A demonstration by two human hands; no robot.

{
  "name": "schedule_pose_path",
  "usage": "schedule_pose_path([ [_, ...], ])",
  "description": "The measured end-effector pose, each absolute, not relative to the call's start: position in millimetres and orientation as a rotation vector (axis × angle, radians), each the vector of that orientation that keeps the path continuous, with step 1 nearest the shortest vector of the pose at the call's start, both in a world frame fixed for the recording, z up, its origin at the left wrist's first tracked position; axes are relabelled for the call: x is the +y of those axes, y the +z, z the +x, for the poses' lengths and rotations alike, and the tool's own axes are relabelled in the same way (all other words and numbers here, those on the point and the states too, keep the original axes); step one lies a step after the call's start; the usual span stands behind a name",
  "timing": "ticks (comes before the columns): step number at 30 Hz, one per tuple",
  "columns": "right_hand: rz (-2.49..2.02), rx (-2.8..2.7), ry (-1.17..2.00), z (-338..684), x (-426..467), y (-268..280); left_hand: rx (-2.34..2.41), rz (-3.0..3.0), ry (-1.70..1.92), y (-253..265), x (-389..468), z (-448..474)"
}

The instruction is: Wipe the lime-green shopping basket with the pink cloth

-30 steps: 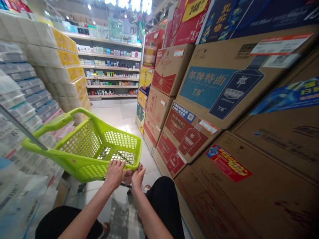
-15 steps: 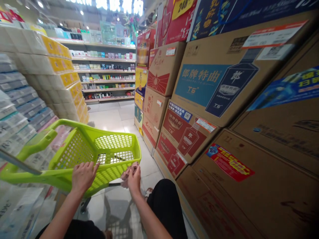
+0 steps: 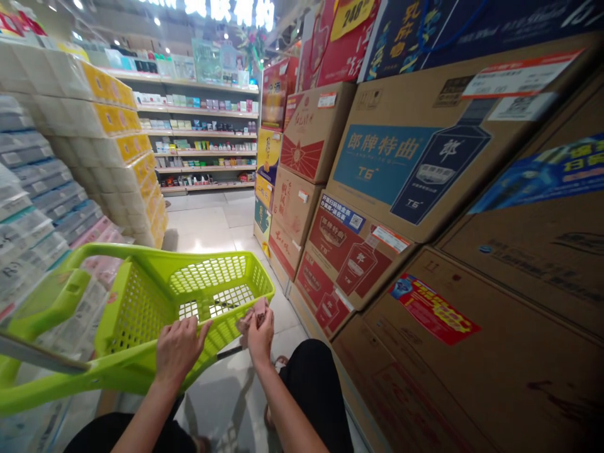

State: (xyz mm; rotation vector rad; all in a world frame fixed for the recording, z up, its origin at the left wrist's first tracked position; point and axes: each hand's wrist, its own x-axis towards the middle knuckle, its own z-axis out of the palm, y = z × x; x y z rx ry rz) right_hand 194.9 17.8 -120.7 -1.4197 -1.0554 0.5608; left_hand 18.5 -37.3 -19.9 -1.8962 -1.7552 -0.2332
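A lime-green shopping cart (image 3: 141,255) with a perforated basket stands at an angle in front of me. My left hand (image 3: 179,349) is closed over the near rim of its basket, fingers on the inner side. My right hand (image 3: 260,333) grips a crumpled pinkish-brown cloth (image 3: 250,314) at the far near-side corner of the basket. The cloth lies against the rim there. Through the basket's holes the floor shows, and I see no goods inside it.
Stacked cardboard liquor cartons (image 3: 384,148) line the right side. Paper packs with yellow ends (image 3: 113,119) and wrapped bundles (image 3: 38,182) are piled at the left, close to the cart. Shelves of small goods (image 3: 202,135) stand beyond the tiled floor (image 3: 207,220).
The cart has swung, its handle end coming nearer and lower in view. My left hand has moved right with the rim; my right hand and the cloth have shifted slightly right and up.
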Motion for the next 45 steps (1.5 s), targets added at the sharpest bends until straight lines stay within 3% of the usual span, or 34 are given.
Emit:
schedule_pose_path([
  [4, -1.253, -1.207, 0.543, 189, 18, -97, -1.747, -1.898, -0.265, -20, -38, 26],
  [17, -1.411, -0.942, 0.462, 195, 24, -134, -1.725, -1.909, -0.312, -17, -45, 27],
  [28, -1.337, -1.358, 0.257, 192, 9, -125, -1.737, -1.93, -0.301, -19, -46, 30],
  [33, -1.561, -1.09, 0.31, 208, 21, -138, -1.743, -1.923, -0.306, -19, -45, 31],
  [41, -1.349, -1.398, 0.362, 183, -1, -124, -1.758, -1.931, -0.324, -17, -44, 32],
  [45, -1.533, -1.166, 0.316, 195, 17, -132, -1.756, -1.925, -0.293, -18, -45, 32],
])
